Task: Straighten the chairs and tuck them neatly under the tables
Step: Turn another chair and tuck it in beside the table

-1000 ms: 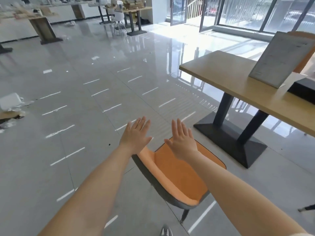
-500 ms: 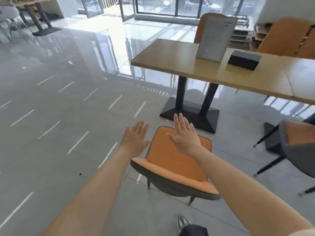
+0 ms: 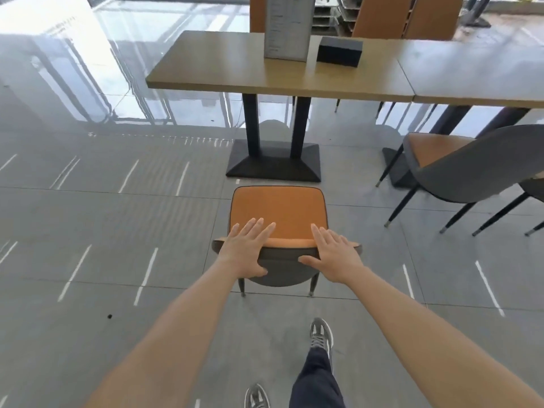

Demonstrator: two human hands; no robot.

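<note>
Orange chair (image 3: 278,212) backrest partly hidden under left hand (image 3: 244,251) and right hand (image 3: 335,254)

Only 1 view existed: the head camera looked forward and steeply down from standing height, chair (image 3: 278,213) near at frame centre, table (image 3: 265,69) farther, upper centre.

arms bare, no sleeves | trousers (image 3: 316,381) dark navy | sneakers (image 3: 321,334) grey, laced

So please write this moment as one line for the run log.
step: tuck chair | left hand: on chair backrest | right hand: on backrest | chair: facing table, not yet under it | second chair: untouched
</note>
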